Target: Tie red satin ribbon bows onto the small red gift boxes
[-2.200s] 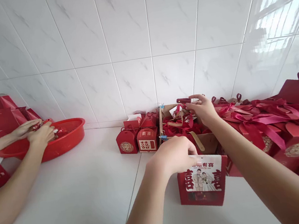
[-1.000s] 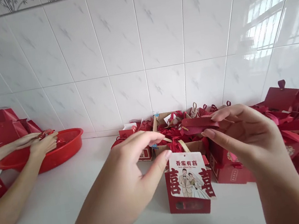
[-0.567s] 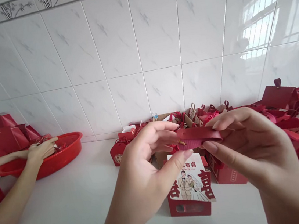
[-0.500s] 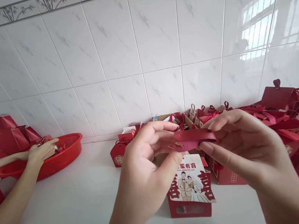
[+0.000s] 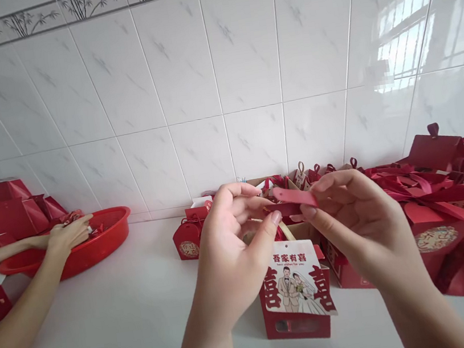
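Both my hands are raised over the counter and pinch one small red strip between them. My left hand grips its left end with thumb and fingers. My right hand holds its right end. Directly below stands a red gift box with a white card showing a bride and groom. Behind it an open cardboard box holds red ribbons and tags.
Another person's two hands work over a red plastic basin at the left, beside stacked red boxes. Small red boxes stand near the tiled wall. A heap of red boxes and ribbons fills the right side.
My right hand lifted the red strip out of the cardboard box. My left hand left the gift box's card and rose to take the strip's other end. Both hands have drawn closer together.
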{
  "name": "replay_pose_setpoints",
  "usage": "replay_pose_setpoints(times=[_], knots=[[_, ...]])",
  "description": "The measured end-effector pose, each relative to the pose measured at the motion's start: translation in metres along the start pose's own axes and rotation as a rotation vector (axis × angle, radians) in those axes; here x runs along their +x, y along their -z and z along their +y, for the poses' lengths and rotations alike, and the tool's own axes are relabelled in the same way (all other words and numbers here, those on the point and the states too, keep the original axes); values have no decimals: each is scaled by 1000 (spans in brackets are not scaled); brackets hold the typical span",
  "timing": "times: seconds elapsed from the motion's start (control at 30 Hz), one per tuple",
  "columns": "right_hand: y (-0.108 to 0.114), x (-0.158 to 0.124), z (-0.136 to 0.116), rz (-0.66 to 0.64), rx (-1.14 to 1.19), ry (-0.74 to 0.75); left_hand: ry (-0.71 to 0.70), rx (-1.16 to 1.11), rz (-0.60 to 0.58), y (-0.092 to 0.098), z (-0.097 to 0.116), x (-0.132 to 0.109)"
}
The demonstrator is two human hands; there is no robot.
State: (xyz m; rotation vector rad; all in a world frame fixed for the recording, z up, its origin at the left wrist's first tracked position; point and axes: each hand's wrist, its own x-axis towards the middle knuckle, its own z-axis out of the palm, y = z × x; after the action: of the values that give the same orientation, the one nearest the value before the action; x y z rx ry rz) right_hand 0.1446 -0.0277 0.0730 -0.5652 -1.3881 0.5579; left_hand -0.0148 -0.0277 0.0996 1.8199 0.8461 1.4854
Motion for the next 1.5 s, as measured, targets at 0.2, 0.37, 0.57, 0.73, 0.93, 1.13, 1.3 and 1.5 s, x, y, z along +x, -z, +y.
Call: replay_pose_setpoints(times=[0.2, 0.37, 0.57, 0.73, 0.93, 1.13, 1.3, 1.5], knots=[[-1, 4, 3, -56, 198, -109, -127, 69, -4, -1, -1, 2], [14, 9, -6, -62, 365, -129, -185, 111, -33, 6, 0, 2], [28, 10, -10, -179, 368, -174, -234, 37, -172, 8, 3, -2], [16, 5, -9, -431, 383, -364, -283, 24, -306, 5, 4, -2], [14, 6, -7, -483, 504, -449, -472, 80, -181, 5, -2, 2], [16, 4, -7, -491, 491, -389, -515, 85, -163, 3, -1, 2], [16, 2, -8, -401, 408, -253, -497, 94, -154, 4, 0, 0], [14, 2, -12, -408, 356, -137, -389, 97, -256, 5, 3, -3]])
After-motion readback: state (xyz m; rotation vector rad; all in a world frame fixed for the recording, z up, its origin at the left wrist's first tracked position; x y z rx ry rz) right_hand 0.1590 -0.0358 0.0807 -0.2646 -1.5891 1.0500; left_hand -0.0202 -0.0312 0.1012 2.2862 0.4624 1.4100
